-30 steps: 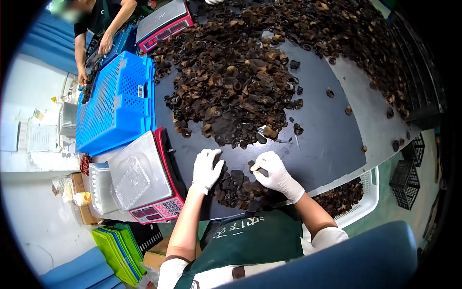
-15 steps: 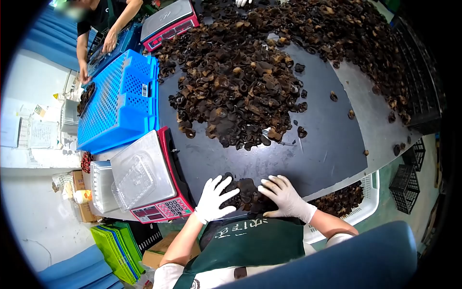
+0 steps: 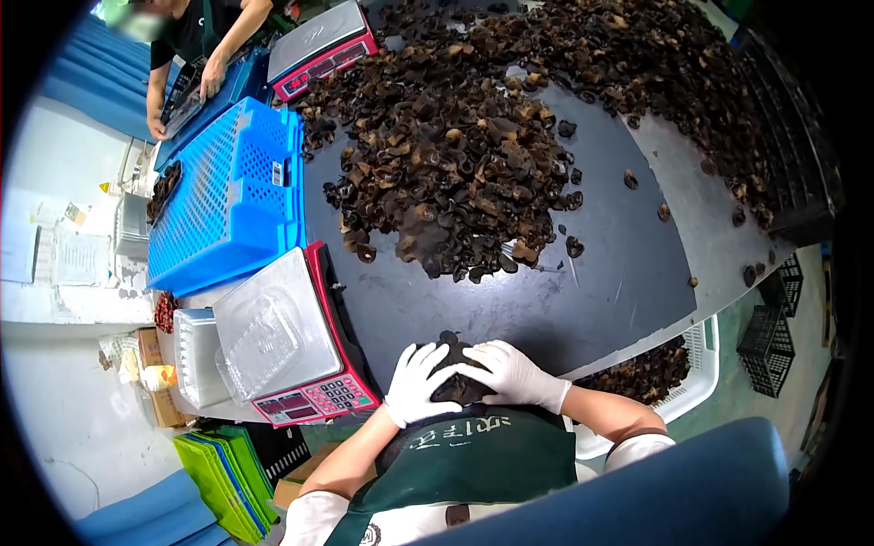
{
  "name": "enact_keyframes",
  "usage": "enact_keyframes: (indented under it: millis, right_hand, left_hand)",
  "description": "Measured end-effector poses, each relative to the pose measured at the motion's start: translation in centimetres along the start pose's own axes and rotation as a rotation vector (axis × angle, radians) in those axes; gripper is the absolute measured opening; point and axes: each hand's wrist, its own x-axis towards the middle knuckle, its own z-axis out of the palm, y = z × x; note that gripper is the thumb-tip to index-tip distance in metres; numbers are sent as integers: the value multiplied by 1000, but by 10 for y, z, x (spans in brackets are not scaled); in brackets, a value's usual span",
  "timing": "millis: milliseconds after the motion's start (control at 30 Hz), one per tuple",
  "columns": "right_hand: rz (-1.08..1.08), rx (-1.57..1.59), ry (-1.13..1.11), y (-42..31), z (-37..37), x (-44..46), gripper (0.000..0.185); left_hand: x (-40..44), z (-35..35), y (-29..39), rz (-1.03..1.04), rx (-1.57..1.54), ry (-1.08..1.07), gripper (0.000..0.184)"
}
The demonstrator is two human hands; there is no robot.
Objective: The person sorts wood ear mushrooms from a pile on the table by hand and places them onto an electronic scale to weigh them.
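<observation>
Between my two white-gloved hands lies a small heap of dark wood ear mushrooms [image 3: 460,386], at the table edge close to the apron. My left hand [image 3: 421,382] curves around its left side, and my right hand [image 3: 512,375] cups it from the right, with the fingertips of both nearly meeting over the top. Some of the heap is hidden under the gloves. Farther up the dark tabletop [image 3: 628,282] spreads a large pile of wood ear mushrooms [image 3: 455,177]. A thin metallic tool [image 3: 544,267] lies at the pile's near edge, partly covered.
Left of my hands stands a red scale [image 3: 314,399] bearing a clear plastic container [image 3: 269,341]. Behind it are a blue crate [image 3: 214,205] and another scale [image 3: 323,68]. A co-worker's hands [image 3: 211,77] hold a clear container. A white basket [image 3: 699,364] of mushrooms sits below right.
My hands have moved toward each other, squeezing the small heap of wood ear mushrooms into a narrower bunch. The co-worker's clear container has come up into clearer view.
</observation>
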Motion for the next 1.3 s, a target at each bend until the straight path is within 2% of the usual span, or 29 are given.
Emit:
enact_keyframes:
  millis: [100, 200, 233, 267, 333, 400, 467, 600, 733, 800, 867, 900, 933, 1000, 1033, 1067, 1200, 1233, 1300]
  right_hand:
    - [10, -61, 2, -3, 9, -3, 79]
    - [48, -74, 48, -3, 27, 10, 71]
    - [35, -99, 146, -1, 29, 14, 67]
    - [57, -98, 151, -1, 32, 19, 62]
    - [11, 16, 255, 1, 33, 29, 58]
    - [33, 92, 295, -5, 32, 43, 49]
    - [-44, 127, 388, -15, 18, 74, 44]
    - [-149, 255, 388, -48, -2, 153, 42]
    - [-201, 341, 221, -94, 4, 252, 42]
    - [-269, 399, 254, -110, 30, 300, 43]
    - [-214, 400, 96, -119, 56, 337, 48]
    - [-180, 383, -7, -121, 67, 351, 50]
    - [-188, 382, -9, -117, 80, 359, 50]
    - [-293, 95, 27, -111, 104, 372, 55]
    - [-307, -16, -1, -107, 110, 371, 64]
    - [-298, -12, 24, -105, 118, 370, 68]
    - [-219, 145, 21, -117, 62, 353, 72]
    - [-165, 413, -17, -108, 54, 354, 70]
    - [-35, 633, 52, -96, 33, 339, 51]
  left_hand:
    - [-18, 23, 0, 53, 6, 239, 56]
    - [0, 25, -2, 2, -133, 260, 51]
    - [2, 29, -6, 28, -90, 357, 48]
    - [-1, 32, -13, 31, -132, 349, 48]
    - [-5, 30, -17, 10, -216, 375, 47]
    - [-9, 26, -12, -95, -371, 382, 43]
    - [-15, 20, -11, -108, -455, 596, 37]
    - [-25, -71, -8, -179, -276, 768, 33]
    - [-77, -154, -44, -253, -233, 847, 30]
    - [-116, -178, -70, -407, -291, 887, 31]
    - [-150, -191, -107, -367, -304, 913, 32]
    - [-163, -198, -115, -429, -345, 887, 33]
    - [-174, -206, -124, -446, -224, 805, 34]
    - [-187, -212, -136, -444, 37, 609, 39]
    - [-194, -204, -140, -525, -10, 590, 44]
    - [-202, -202, -143, -513, 153, 521, 51]
    - [-213, -202, -135, -535, 46, 647, 61]
    - [-219, -201, -139, -528, -46, 686, 64]
    - [-226, -199, -141, -519, -129, 765, 65]
